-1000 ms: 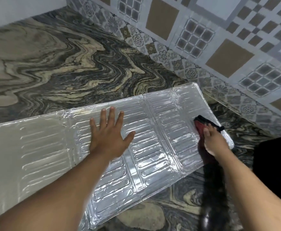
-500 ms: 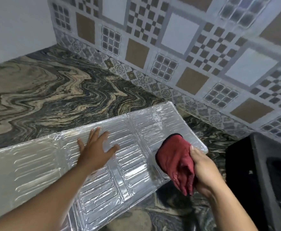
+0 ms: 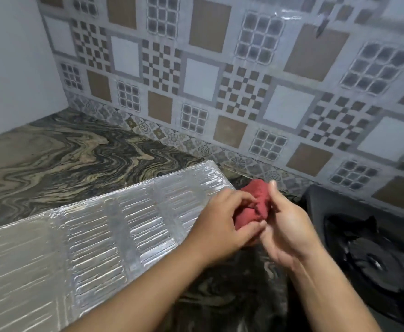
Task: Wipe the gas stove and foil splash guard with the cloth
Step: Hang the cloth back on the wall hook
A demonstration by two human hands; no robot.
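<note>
The foil splash guard [image 3: 95, 238] lies flat on the marble counter, a ribbed silver sheet reaching from the left edge to the middle. A bunched red cloth [image 3: 256, 202] is held above the guard's right end. My left hand [image 3: 222, 224] and my right hand [image 3: 284, 226] both grip the cloth, fingers curled around it. The black gas stove [image 3: 375, 255] stands at the right, with a burner and pan support showing; its right side is cut off by the frame.
The swirled marble counter [image 3: 64, 159] stretches back to a patterned tile wall [image 3: 220, 80]. A plain white wall [image 3: 11, 68] closes the left side. A narrow strip of counter separates the guard and the stove.
My right hand lifted the cloth off the foil guard. My left hand left the guard and came over to grip the cloth too. The view tilted up and right, showing the stove.
</note>
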